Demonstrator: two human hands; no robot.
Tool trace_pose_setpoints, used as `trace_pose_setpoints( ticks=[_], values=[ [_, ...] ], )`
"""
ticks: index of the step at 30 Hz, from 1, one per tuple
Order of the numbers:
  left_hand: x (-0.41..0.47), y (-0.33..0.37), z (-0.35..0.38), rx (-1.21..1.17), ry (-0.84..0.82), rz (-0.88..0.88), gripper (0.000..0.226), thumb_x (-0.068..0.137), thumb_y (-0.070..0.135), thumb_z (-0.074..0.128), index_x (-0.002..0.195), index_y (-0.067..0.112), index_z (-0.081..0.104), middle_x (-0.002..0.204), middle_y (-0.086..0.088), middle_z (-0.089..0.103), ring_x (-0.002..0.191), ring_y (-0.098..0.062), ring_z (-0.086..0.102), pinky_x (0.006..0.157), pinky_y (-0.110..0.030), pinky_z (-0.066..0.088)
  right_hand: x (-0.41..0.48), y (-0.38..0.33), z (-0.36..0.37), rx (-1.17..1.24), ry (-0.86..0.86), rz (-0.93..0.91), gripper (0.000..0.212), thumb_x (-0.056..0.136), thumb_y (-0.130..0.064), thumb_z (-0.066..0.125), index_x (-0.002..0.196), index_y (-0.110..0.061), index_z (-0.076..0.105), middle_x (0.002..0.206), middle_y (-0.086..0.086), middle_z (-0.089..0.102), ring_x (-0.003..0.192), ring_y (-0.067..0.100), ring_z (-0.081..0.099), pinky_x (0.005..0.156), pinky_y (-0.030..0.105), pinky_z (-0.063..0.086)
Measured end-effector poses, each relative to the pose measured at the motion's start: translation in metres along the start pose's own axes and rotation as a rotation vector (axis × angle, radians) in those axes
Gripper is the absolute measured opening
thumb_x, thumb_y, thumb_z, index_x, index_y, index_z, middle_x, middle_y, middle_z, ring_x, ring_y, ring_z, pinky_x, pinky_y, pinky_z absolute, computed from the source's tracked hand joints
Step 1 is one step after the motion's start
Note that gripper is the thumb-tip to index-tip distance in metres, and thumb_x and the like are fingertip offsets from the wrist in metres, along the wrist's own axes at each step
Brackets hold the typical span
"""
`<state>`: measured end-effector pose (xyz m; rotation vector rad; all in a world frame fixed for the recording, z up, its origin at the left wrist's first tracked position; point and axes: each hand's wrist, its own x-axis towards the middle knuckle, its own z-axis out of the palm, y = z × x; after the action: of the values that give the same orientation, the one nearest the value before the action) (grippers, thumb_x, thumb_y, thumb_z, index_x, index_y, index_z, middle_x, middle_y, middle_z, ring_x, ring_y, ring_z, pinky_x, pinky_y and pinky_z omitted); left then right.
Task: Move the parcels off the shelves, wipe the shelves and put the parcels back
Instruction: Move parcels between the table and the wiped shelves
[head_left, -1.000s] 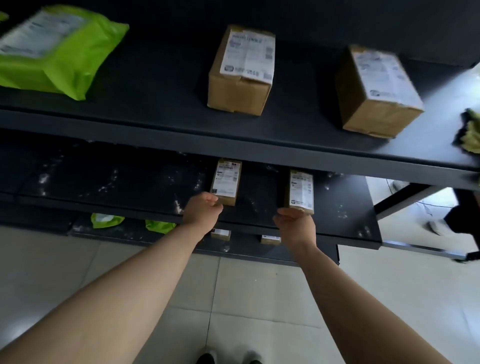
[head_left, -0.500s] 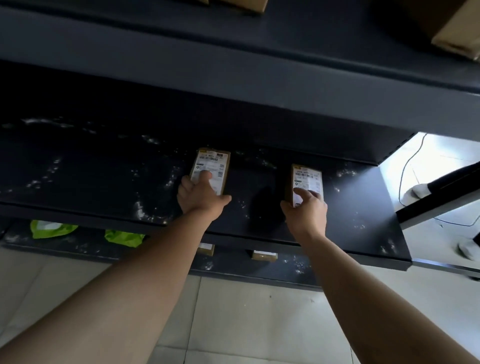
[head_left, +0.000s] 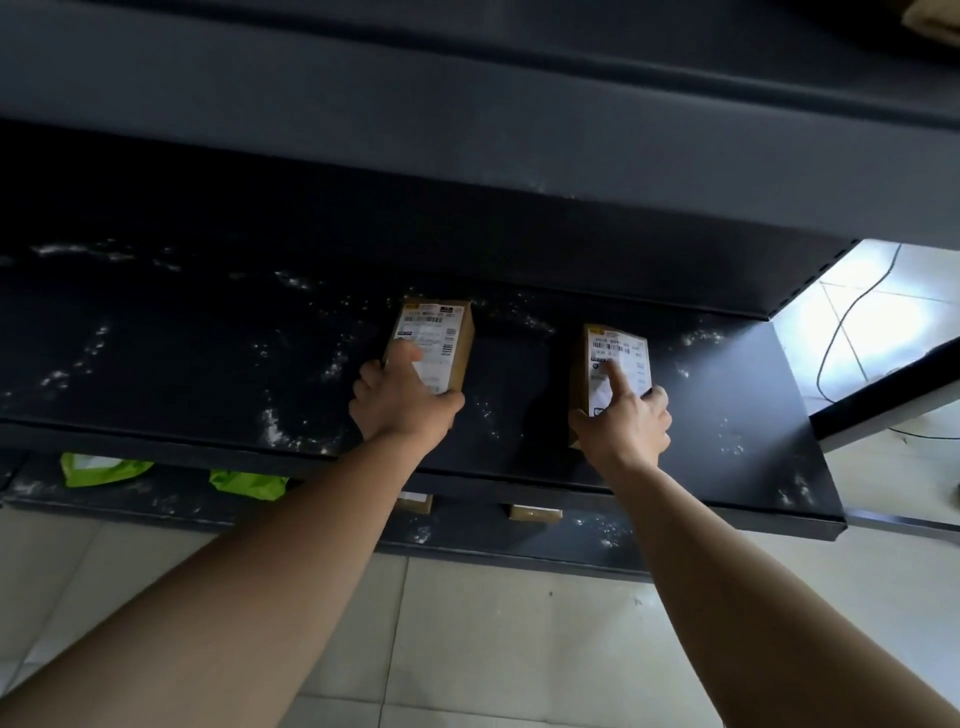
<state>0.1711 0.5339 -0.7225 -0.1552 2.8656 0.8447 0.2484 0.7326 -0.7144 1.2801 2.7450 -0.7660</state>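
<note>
While left hand (head_left: 405, 402) grips left box (head_left: 441, 332) and right hand (head_left: 621, 423) grips right box (head_left: 621, 358), either one-handed hold could slip, dropping it on the shelf (head_left: 208, 353).

Middle dark metal shelf (head_left: 208, 364): two parcels on it, right of centre, apart from each other. Left brown cardboard parcel (head_left: 449, 332) sits farther back; right brown cardboard parcel (head_left: 626, 353) is nearer the front edge. Left hand (head_left: 402, 408) grips the near end of the left one. Right hand (head_left: 626, 428) grips the near end of the right one, forefinger laid on top.

Upper dark metal shelf (head_left: 467, 104) overhangs both. Bottom dark metal shelf (head_left: 467, 543) lies below: two green plastic bags (head_left: 104, 467) at left, two small cardboard boxes (head_left: 535, 513) beneath the forearms. Pale tiled floor (head_left: 519, 649) nearest; thin dark cable (head_left: 841, 332) on it, far right.
</note>
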Motion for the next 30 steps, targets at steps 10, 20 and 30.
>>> trace_pose_setpoints(
  ticks=[10, 20, 30],
  values=[
    [-0.078, 0.022, -0.048, 0.039, -0.109, 0.068, 0.066, 0.064, 0.045, 0.073, 0.117, 0.033, 0.036, 0.117, -0.005, 0.045, 0.103, -0.024, 0.045, 0.084, -0.036, 0.038, -0.078, 0.004, -0.046, 0.063, 0.006, -0.019, 0.055, 0.082, -0.040, 0.068, 0.129, -0.043, 0.041, 0.134, 0.010, 0.031, 0.115, 0.034, 0.040, 0.098, 0.046, 0.040],
    [-0.183, 0.079, -0.122, 0.025, -0.314, 0.183, 0.065, 0.063, 0.045, 0.075, 0.112, 0.040, 0.032, 0.121, 0.000, 0.041, 0.106, -0.022, 0.043, 0.083, -0.032, 0.038, -0.189, 0.022, -0.166, 0.140, 0.043, 0.158, 0.069, 0.081, -0.040, 0.068, 0.141, -0.042, 0.034, 0.143, 0.011, 0.029, 0.126, 0.034, 0.037, 0.104, 0.047, 0.039],
    [-0.270, 0.157, -0.179, 0.022, -0.442, 0.384, 0.059, 0.067, 0.053, 0.070, 0.112, 0.048, 0.033, 0.125, -0.002, 0.041, 0.106, -0.023, 0.046, 0.088, -0.038, 0.046, -0.283, 0.061, -0.276, 0.315, 0.210, 0.314, 0.073, 0.077, -0.037, 0.067, 0.143, -0.038, 0.036, 0.146, 0.007, 0.028, 0.131, 0.029, 0.034, 0.108, 0.046, 0.035]
  ],
)
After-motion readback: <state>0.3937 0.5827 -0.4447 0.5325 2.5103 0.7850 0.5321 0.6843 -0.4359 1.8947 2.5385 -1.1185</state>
